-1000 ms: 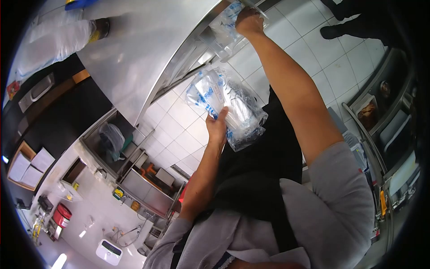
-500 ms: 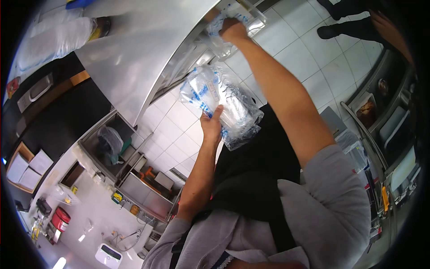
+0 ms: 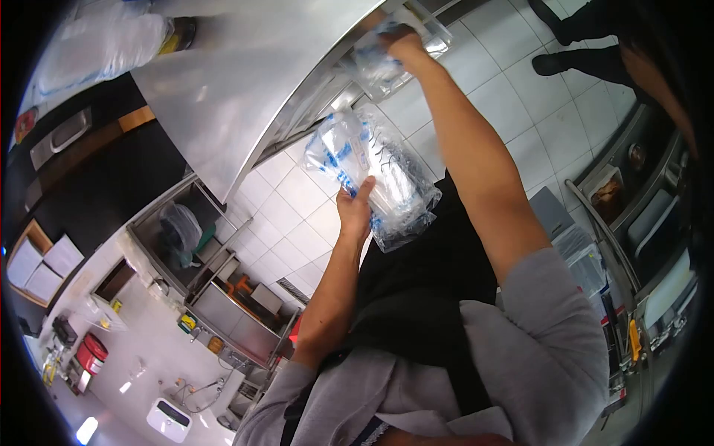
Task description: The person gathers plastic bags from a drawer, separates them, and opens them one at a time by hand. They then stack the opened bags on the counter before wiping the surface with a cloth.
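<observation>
My left hand (image 3: 355,206) grips a pack of clear plastic bags (image 3: 401,186) with blue print, its thumb lying over the top. The pack hangs in front of my black apron (image 3: 424,275). At the top of the view, my right hand (image 3: 406,44) reaches into a clear plastic bin (image 3: 435,37) under the edge of the steel counter. Clear, blue-printed plastic (image 3: 370,58) lies around that hand. Its fingers are in shadow and blurred, so what they hold does not show.
The steel counter (image 3: 216,89) spreads across the upper left, with a wrapped plastic bundle (image 3: 104,48) on it. Another person's legs (image 3: 580,63) stand on the tiled floor (image 3: 513,97) at upper right. A steel unit with trays (image 3: 654,208) runs along the right.
The view has shifted slightly. My right hand has moved a little within the bin, its fingers now darker and less distinct. My left hand keeps its hold on the bag pack.
</observation>
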A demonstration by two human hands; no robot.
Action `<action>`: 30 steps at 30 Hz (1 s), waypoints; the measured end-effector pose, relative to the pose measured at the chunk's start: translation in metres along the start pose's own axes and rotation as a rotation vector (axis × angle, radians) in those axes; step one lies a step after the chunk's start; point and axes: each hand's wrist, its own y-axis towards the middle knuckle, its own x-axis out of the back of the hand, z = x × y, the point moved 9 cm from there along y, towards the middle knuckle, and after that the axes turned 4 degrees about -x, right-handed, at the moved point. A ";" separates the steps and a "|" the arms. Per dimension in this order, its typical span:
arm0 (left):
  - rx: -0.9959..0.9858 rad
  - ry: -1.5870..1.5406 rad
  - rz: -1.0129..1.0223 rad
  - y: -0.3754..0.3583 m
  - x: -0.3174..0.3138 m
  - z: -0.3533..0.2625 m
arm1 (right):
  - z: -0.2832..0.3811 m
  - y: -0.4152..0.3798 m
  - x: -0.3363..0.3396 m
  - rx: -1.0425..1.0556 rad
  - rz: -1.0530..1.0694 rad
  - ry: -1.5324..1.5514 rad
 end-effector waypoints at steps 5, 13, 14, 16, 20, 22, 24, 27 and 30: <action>0.001 -0.061 0.007 0.010 -0.009 -0.009 | -0.030 -0.043 0.057 -0.160 0.287 0.681; 0.024 -0.303 0.048 0.035 -0.041 -0.010 | -0.049 -0.211 0.007 -0.026 0.577 0.176; 0.004 -0.242 0.045 0.029 -0.042 -0.008 | -0.036 -0.229 -0.001 0.219 0.553 -0.037; -0.013 -0.245 0.041 0.028 -0.031 0.002 | -0.027 -0.249 -0.016 0.403 0.713 -0.404; 0.131 -0.307 -0.008 0.022 0.002 0.022 | 0.019 -0.138 0.027 0.390 0.280 -0.387; 0.146 -0.242 -0.007 0.014 0.007 0.016 | 0.040 -0.071 0.034 0.420 0.032 -0.711; 0.156 -0.218 -0.007 0.008 0.008 0.015 | 0.038 -0.021 0.030 0.246 -0.006 -0.874; 0.151 -0.204 0.024 0.003 0.010 0.025 | 0.003 0.041 0.009 0.185 -0.062 -0.852; 0.178 -0.181 0.022 -0.003 0.018 0.031 | 0.009 0.047 -0.012 0.357 0.064 -0.862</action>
